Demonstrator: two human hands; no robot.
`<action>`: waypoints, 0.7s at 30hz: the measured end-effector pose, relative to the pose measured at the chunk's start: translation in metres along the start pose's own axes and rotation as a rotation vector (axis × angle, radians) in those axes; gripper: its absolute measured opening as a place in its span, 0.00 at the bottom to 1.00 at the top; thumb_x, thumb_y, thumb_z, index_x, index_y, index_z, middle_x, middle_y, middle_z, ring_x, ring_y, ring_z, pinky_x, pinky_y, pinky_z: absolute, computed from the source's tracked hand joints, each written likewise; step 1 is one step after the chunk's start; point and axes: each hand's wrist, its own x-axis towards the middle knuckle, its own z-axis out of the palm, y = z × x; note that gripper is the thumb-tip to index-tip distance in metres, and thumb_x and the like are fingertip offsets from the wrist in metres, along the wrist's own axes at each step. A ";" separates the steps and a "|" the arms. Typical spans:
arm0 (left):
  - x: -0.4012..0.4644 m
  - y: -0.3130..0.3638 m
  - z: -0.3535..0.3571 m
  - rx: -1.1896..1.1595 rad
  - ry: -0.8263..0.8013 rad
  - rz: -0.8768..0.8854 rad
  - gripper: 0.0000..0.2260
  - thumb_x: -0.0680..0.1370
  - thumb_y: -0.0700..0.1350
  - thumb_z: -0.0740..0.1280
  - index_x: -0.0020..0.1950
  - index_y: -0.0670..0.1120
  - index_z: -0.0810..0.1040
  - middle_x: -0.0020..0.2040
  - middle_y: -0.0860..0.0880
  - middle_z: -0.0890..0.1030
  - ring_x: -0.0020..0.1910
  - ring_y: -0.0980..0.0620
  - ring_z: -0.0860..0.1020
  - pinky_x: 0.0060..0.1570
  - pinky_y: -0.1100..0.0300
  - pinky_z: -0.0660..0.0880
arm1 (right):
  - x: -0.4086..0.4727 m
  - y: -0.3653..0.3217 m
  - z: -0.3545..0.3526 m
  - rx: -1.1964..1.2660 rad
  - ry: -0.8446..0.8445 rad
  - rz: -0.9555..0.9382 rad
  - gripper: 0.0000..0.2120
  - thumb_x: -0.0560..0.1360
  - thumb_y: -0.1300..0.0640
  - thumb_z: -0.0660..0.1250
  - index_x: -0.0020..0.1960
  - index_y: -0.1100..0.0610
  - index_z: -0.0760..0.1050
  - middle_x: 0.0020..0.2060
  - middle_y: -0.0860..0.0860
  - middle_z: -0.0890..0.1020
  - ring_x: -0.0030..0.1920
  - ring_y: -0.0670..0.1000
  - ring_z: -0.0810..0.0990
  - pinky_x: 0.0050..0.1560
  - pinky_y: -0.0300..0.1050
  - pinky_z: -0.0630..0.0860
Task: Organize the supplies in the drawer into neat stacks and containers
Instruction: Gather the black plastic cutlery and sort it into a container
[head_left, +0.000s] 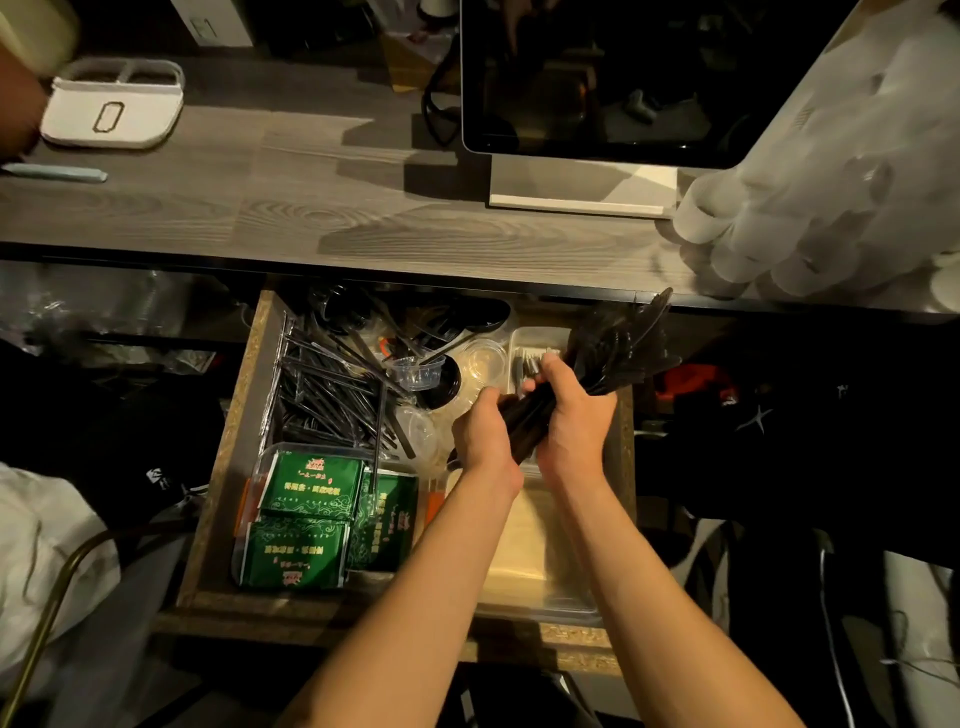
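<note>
Both hands (535, 431) grip black cutlery bundle (613, 348) above drawer (228, 431).

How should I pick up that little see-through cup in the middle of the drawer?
Take the small clear cup by its rim, coming straight down from above. It stands upright with its open mouth facing up, and loose black cutlery crowds its left side, so a grip from the side looks blocked.
</note>
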 end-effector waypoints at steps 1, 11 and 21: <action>0.002 -0.001 0.001 -0.002 0.043 0.006 0.10 0.79 0.47 0.64 0.49 0.41 0.81 0.48 0.38 0.84 0.45 0.42 0.83 0.39 0.55 0.79 | -0.004 0.003 0.001 0.021 0.004 0.032 0.07 0.76 0.68 0.67 0.50 0.61 0.71 0.32 0.53 0.75 0.31 0.50 0.76 0.34 0.44 0.78; 0.007 -0.021 -0.006 0.450 -0.108 -0.015 0.16 0.83 0.55 0.56 0.50 0.46 0.78 0.51 0.40 0.84 0.51 0.40 0.82 0.56 0.42 0.80 | 0.028 0.001 -0.015 -0.143 0.129 0.155 0.11 0.76 0.64 0.66 0.36 0.58 0.72 0.24 0.50 0.71 0.23 0.47 0.69 0.25 0.39 0.68; 0.047 -0.020 -0.001 0.415 -0.323 0.069 0.25 0.86 0.57 0.50 0.76 0.43 0.68 0.75 0.45 0.71 0.73 0.49 0.69 0.73 0.53 0.64 | 0.099 0.034 -0.056 -0.834 0.083 0.525 0.11 0.75 0.60 0.70 0.52 0.66 0.78 0.38 0.58 0.81 0.37 0.56 0.81 0.38 0.47 0.78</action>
